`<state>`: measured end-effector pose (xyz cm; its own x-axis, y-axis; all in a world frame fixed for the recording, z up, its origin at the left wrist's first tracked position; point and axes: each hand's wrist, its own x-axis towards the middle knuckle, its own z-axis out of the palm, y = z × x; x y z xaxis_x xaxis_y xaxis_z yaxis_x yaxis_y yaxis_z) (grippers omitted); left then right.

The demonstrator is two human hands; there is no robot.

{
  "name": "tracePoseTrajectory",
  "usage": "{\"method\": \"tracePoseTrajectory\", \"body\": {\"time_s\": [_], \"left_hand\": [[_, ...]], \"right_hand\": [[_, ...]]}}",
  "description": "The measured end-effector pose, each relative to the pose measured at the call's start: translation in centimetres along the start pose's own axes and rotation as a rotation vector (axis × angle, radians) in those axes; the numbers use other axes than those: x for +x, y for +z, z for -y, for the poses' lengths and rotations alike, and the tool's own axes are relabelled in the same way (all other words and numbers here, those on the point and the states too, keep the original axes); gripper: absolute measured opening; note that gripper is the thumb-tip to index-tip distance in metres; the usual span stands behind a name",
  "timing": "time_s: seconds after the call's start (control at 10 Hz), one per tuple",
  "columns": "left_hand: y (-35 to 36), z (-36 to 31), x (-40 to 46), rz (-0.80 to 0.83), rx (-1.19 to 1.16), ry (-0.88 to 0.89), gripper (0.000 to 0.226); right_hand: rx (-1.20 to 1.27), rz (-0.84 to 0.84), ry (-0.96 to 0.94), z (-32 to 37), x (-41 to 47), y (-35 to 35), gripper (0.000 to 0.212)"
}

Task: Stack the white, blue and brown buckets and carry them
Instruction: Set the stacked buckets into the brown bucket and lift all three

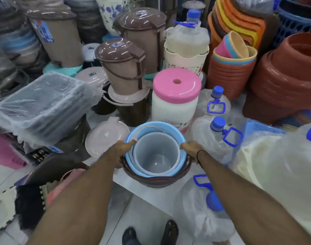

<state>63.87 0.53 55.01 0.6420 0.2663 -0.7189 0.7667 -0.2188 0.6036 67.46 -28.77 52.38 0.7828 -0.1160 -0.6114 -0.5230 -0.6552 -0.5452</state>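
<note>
Three buckets are nested in the middle of the view, held above the white floor. The white bucket [155, 154] sits innermost, inside the blue bucket [149, 126], which sits inside the brown bucket [154, 182]. My left hand [125, 147] grips the stack's left rim, thumb over the blue edge. On the opposite side my right hand [191, 148] grips the right rim; a black band circles that wrist.
Shop goods crowd all around: a pink-lidded white container [176, 98] just behind the stack, brown lidded bins [122, 66], plastic-wrapped water bottles with blue caps [218, 124], terracotta pot stacks [283, 76], wrapped trays [43, 106] at left. My sandalled feet [149, 234] stand on white tiles.
</note>
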Motion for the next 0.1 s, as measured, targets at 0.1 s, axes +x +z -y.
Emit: {"method": "tracePoseTrajectory", "body": {"time_s": [0.1], "left_hand": [[0.56, 0.51, 0.42, 0.081, -0.040, 0.017, 0.039]], "right_hand": [[-0.108, -0.033, -0.045, -0.58, 0.99, 1.19, 0.035]]}}
